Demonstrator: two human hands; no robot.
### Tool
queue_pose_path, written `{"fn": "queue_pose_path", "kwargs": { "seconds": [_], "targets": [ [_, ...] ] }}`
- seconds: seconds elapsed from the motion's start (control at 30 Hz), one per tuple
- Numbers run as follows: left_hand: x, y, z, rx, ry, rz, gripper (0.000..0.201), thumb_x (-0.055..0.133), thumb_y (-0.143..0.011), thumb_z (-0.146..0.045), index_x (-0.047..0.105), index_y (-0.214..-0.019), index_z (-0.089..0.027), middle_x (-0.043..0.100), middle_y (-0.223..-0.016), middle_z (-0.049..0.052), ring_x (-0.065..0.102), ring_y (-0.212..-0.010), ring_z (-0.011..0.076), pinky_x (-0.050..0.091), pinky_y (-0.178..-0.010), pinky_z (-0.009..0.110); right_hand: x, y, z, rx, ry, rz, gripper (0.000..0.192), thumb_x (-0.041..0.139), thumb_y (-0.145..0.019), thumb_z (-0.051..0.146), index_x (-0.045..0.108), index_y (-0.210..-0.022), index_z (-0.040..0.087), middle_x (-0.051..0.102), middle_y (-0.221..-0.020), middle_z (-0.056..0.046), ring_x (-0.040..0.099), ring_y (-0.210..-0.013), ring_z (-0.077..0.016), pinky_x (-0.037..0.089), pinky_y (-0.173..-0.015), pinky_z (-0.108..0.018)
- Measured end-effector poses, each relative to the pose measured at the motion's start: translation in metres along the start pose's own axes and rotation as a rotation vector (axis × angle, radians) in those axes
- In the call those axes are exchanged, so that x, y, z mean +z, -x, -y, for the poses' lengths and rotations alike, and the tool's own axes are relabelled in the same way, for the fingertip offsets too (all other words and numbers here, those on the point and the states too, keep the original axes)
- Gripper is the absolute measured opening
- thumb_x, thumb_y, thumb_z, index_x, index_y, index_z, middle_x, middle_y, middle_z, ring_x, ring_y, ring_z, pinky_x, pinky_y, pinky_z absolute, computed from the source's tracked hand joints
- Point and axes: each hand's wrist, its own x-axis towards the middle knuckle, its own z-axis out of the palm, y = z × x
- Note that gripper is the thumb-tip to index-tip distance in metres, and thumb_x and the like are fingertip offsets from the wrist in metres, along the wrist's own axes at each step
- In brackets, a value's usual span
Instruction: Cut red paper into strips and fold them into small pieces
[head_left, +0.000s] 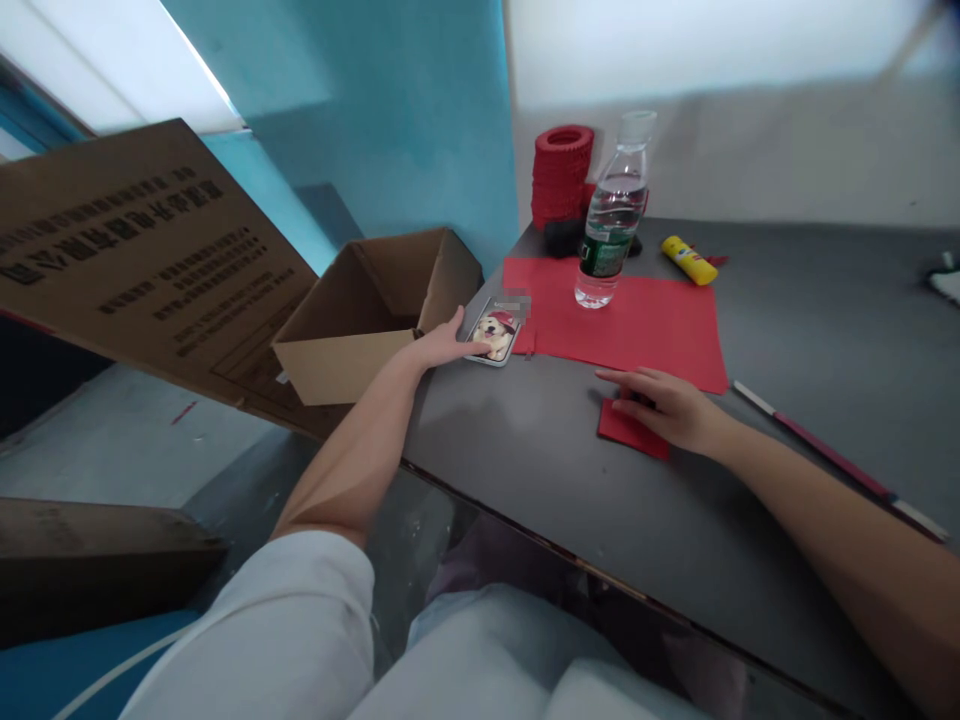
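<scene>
My left hand (442, 344) rests its thumb across the phone (495, 330) by the worktop's (517, 430) left edge; my right hand (671, 408) curls over the red card (628, 428). From here, I can't tell whether either grip holds; light, flat pressure should avoid creasing.

cardboard panel (161, 230): one large line of printed chinese characters, smaller lines beside it; wording not securely legible. water bottle (611, 225): green label, print too small to read. yellow tube (688, 260): faint marking, unreadable. phone (495, 332): top of screen pixelated, no text legible.
</scene>
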Motion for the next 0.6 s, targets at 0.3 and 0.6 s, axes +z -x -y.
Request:
{"fn": "queue_pose_path", "kwargs": {
  "seconds": [0.3, 0.6],
  "targets": [
    [0.002, -0.002, 0.003, 0.003, -0.031, -0.012, 0.118, 0.060, -0.064, -0.072, -0.001, -0.148, -0.016, 0.019, -0.151, 0.014, 0.029, -0.135, 0.0345, 0.032, -0.105, 0.044, 0.000, -0.001, 0.001, 0.006, 0.019, -0.008, 0.043, 0.041, -0.091, 0.038, 0.049, -0.131, 0.023, 0.059, -0.092, -0.007, 0.056, -0.082, -0.0179, 0.046, -0.074, -0.032],
    [-0.004, 0.106, -0.059, 0.786, 0.169, -0.637, 0.020, 0.047, -0.089, -0.036, 0.062, -0.095, -0.024, 0.064, -0.099, 0.004, 0.061, -0.096, 0.0192, 0.050, -0.086, 0.035, -0.001, -0.001, 0.005, -0.015, 0.045, -0.028, 0.041, 0.041, -0.092, 0.036, 0.051, -0.129, 0.021, 0.060, -0.092, -0.008, 0.057, -0.079, -0.0175, 0.047, -0.071, -0.031]
  ]
}}
